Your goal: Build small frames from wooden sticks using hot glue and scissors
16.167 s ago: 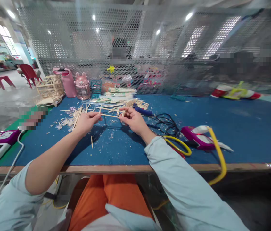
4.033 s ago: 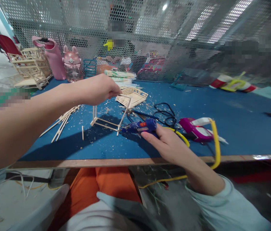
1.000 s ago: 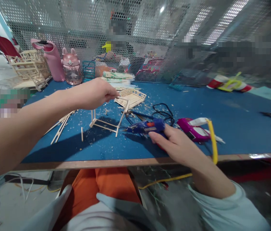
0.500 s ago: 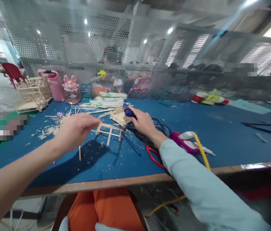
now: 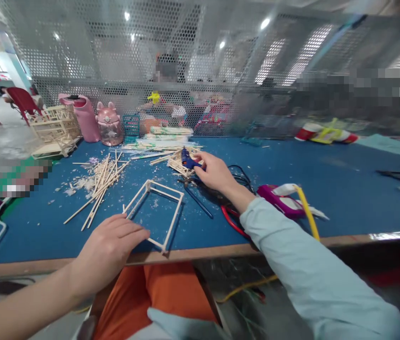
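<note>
A rectangular frame of thin wooden sticks [image 5: 174,221] lies on the blue tabletop near its front edge. My left hand [image 5: 109,243] grips its near left side, with the fingers hiding that corner and the thumb out of sight. Farther back, my right hand [image 5: 214,174] has its fingers closed around the handle of a dark blue glue gun [image 5: 186,159], whose nozzle end points up and away. Beneath and behind the gun is a small stick-built piece [image 5: 175,164], partly covered. Blue-handled pliers [image 5: 198,202] lie between the frame and my right forearm.
Loose sticks [image 5: 102,184] and shavings spread at the left. Behind them stand a stick model [image 5: 56,127], a pink bottle [image 5: 86,118] and a pink jar [image 5: 109,125]. A purple-and-white tool [image 5: 281,200] lies right of my arm. Perforated mesh [image 5: 217,71] closes off the back.
My left hand has come down and nearer with the stick frame, which has turned from raised to flat on the table. The loose sticks now show. My right hand stays at the glue gun.
</note>
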Available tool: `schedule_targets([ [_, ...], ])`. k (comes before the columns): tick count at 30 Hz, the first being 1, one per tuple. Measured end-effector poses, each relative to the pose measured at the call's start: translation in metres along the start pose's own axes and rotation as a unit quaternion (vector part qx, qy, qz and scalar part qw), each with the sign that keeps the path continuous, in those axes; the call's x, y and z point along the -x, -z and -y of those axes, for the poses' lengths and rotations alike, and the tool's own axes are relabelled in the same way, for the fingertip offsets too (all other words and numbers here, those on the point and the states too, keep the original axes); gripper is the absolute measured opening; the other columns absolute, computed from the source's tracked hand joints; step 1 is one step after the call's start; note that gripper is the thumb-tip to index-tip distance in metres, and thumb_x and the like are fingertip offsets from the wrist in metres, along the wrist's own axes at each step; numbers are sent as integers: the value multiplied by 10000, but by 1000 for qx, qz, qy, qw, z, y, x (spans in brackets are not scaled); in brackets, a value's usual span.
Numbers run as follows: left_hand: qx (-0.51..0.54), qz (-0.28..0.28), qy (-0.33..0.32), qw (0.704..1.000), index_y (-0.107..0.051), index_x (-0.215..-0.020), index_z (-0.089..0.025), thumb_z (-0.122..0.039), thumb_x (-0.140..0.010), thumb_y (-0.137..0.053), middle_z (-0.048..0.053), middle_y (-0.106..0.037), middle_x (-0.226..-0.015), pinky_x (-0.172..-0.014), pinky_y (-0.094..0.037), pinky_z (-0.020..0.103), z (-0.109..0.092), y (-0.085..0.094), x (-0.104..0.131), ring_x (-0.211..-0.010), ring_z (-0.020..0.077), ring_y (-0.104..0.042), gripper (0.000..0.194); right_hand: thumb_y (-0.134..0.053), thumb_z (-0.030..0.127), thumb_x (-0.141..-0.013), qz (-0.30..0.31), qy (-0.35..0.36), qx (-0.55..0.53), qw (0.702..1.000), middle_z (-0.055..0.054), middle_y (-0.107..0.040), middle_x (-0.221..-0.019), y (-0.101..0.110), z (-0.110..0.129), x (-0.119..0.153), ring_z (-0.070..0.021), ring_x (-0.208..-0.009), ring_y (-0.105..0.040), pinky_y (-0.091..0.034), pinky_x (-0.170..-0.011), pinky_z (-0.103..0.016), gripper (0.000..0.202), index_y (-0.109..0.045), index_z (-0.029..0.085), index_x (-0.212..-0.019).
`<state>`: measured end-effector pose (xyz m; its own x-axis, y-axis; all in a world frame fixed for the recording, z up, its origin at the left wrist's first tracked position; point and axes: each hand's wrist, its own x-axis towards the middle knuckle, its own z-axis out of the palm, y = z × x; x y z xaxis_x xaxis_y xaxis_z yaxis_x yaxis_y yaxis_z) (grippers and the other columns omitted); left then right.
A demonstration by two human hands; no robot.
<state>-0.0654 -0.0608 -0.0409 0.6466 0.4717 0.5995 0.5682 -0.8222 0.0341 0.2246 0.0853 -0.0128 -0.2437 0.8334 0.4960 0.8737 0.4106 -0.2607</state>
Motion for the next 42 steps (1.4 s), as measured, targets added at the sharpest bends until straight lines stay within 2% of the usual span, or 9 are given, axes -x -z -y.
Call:
schedule_targets([
  [3,-3,1,8,1000,-622,-986,-185,-92,-903,-392,13,-712,-924,-880,-407,322,-2,-2,5,-834,130,-640,262,-478,372,-798,119,-9,-94,988,-37,-634,-681,6,23,11,-150,-607,-540,-402,-587,-261,288,-652,146,-838],
  [6,-16,-8,6,1000,-626,-974,-192,-94,-904,-387,-3,-713,-916,-875,-390,315,-1,-4,0,-807,123,-637,267,-490,472,-790,196,7,-148,969,-1,-572,-599,7,40,19,-114,-542,-469,-334,-525,-232,359,-647,150,-761],
  [12,-41,-30,-7,999,-630,-966,-192,-131,-920,-373,2,-712,-918,-845,-377,305,-2,-5,-14,-813,119,-627,269,-447,483,-816,97,-26,-139,985,9,-525,-590,7,45,22,-111,-539,-432,-291,-523,-237,383,-633,149,-806],
  [19,-23,-38,6,999,-628,-954,-196,-93,-901,-383,11,-719,-886,-795,-418,296,-3,3,-14,-782,121,-642,271,-348,506,-852,185,5,-117,976,4,-485,-582,9,39,24,-126,-586,-430,-288,-562,-250,460,-563,160,-639],
  [23,-36,-87,26,995,-645,-935,-189,-73,-871,-433,11,-725,-852,-717,-465,266,5,8,-13,-756,123,-657,250,-339,513,-849,156,-16,-105,982,-8,-517,-603,15,38,24,-134,-593,-443,-287,-562,-255,472,-588,155,-667],
  [30,-49,-195,176,964,-707,-871,-189,-165,-834,-542,6,-741,-804,-637,-522,202,18,22,-27,-695,133,-685,171,-346,529,-833,156,-44,-109,981,2,-501,-579,20,35,20,-133,-561,-419,-284,-546,-256,490,-645,152,-745],
  [33,-45,-224,206,952,-716,-874,-194,-188,-821,-568,1,-744,-817,-615,-527,199,28,27,-38,-700,143,-691,157,-350,534,-830,155,-49,-113,980,0,-510,-582,21,34,20,-131,-560,-420,-288,-550,-255,491,-647,153,-739],
  [38,-111,-239,138,955,-714,-890,-193,-157,-850,-512,27,-740,-843,-693,-515,239,41,11,-43,-759,151,-684,209,-355,528,-829,139,-60,-107,983,4,-507,-579,20,25,19,-124,-558,-415,-283,-542,-250,476,-630,157,-710],
  [42,-130,-146,49,979,-689,-898,-184,-102,-867,-458,29,-733,-839,-659,-481,252,39,-19,-37,-733,132,-669,247,-351,514,-844,136,-59,-101,984,4,-521,-572,16,22,21,-122,-538,-423,-290,-533,-249,459,-607,165,-690],
])
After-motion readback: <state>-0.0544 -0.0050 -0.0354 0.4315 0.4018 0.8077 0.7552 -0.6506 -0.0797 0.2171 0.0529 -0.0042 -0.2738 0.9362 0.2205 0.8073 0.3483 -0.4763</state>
